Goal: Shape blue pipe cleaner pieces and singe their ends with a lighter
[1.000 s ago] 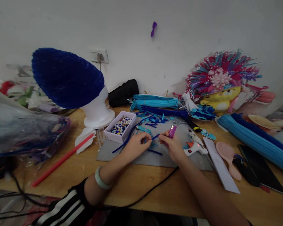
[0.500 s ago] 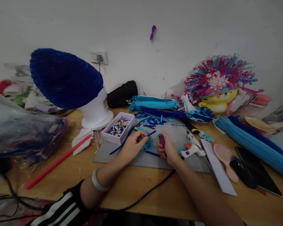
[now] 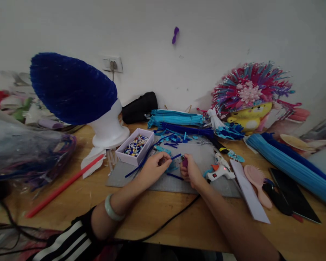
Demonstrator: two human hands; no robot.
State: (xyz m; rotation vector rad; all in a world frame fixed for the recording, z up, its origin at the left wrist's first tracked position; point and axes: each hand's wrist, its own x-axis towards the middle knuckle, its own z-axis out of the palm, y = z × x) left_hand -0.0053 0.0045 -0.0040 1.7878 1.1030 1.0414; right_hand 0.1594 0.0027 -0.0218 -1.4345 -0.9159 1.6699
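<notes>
Over the grey board (image 3: 141, 179), my left hand (image 3: 155, 167) pinches a short dark blue pipe cleaner (image 3: 176, 156) between thumb and fingertips, its free end pointing right. My right hand (image 3: 193, 173) is wrapped round a purple lighter (image 3: 185, 162) held upright, thumb at its top. The lighter's metal top is close to the pipe cleaner's free end; I cannot make out a flame. Beneath and behind the hands lie cut blue and light blue pieces (image 3: 176, 139). Just left of my left hand is a white box of beads (image 3: 136, 146).
A glue gun (image 3: 220, 171) with a red light lies right of my right hand. Bundles of blue pipe cleaners (image 3: 176, 118) run along the back. A foam head (image 3: 110, 125) wears a blue headpiece (image 3: 76, 88) at left. A black cable (image 3: 168, 223) crosses the table's front.
My right hand's lighter top has come nearer the free end of the pipe cleaner in my left hand. The whole view has shifted slightly.
</notes>
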